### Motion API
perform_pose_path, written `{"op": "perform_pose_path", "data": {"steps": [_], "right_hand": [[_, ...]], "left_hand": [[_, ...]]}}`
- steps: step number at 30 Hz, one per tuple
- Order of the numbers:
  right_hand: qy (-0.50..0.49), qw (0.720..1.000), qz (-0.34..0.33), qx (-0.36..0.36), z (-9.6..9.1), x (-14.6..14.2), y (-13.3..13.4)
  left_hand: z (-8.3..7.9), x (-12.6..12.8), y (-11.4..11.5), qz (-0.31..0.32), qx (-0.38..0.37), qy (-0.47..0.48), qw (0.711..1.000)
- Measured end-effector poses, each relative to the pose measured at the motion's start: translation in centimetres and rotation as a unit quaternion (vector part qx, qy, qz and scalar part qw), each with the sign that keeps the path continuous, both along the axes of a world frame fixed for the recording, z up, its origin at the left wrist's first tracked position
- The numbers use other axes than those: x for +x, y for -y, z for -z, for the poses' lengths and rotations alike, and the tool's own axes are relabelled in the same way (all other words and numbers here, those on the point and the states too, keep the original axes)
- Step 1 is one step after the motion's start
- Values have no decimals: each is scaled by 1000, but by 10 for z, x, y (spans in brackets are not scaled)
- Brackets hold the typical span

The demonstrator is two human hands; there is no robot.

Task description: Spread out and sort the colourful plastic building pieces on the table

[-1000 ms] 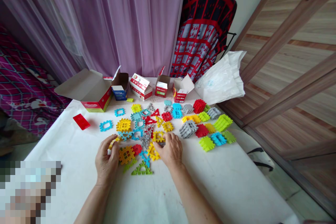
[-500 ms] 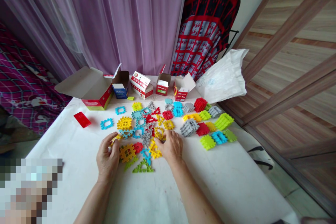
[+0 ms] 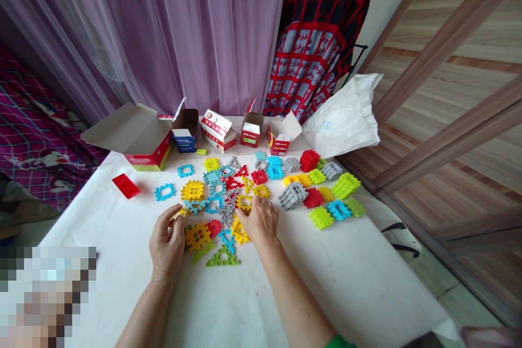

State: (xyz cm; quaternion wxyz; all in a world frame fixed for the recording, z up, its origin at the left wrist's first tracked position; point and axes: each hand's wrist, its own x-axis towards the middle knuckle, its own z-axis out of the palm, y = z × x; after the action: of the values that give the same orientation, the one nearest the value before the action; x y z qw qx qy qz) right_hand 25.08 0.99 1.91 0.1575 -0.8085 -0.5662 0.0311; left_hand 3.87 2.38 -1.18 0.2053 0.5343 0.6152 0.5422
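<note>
My left hand (image 3: 165,244) is curled around a small yellow plastic piece (image 3: 176,214), held between thumb and fingers. My right hand (image 3: 260,220) rests in the middle of the spread of waffle-like plastic building blocks, fingers down beside a yellow square block (image 3: 244,204). Whether it grips anything is hidden. A yellow block (image 3: 240,232) lies under its heel side. Between my hands sit an orange-yellow lattice block (image 3: 198,235) and a red block (image 3: 213,227). A green triangular block (image 3: 222,257) lies just below them.
Several more blocks, including a grey lattice stack (image 3: 292,196), lie to the right on a white-covered table (image 3: 122,223). Open cardboard boxes (image 3: 144,141) line the far edge, with a white plastic bag (image 3: 342,117) at the far right corner. A red flat plate (image 3: 125,185) lies left.
My right hand has slid left and slightly farther away, onto the yellow square block. My left hand has barely moved. A green sleeve now shows at the bottom edge.
</note>
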Motion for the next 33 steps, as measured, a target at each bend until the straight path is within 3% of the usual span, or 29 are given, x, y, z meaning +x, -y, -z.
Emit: {"op": "perform_pose_path", "data": {"steps": [5,13,20,33], "right_hand": [[2,1000,3,6,1,0,2],[9,988,3,155,19,32,5],[11,996,64,63,20,45,-12],[-2,995,68,70,21,46,-13]], "left_hand": [[1,0,0,-3,-26,22,999],[1,0,0,4,-12,27,1000],[0,0,1,6,-11,18,1000],[-2,2,2,2,-34,28,999]]}}
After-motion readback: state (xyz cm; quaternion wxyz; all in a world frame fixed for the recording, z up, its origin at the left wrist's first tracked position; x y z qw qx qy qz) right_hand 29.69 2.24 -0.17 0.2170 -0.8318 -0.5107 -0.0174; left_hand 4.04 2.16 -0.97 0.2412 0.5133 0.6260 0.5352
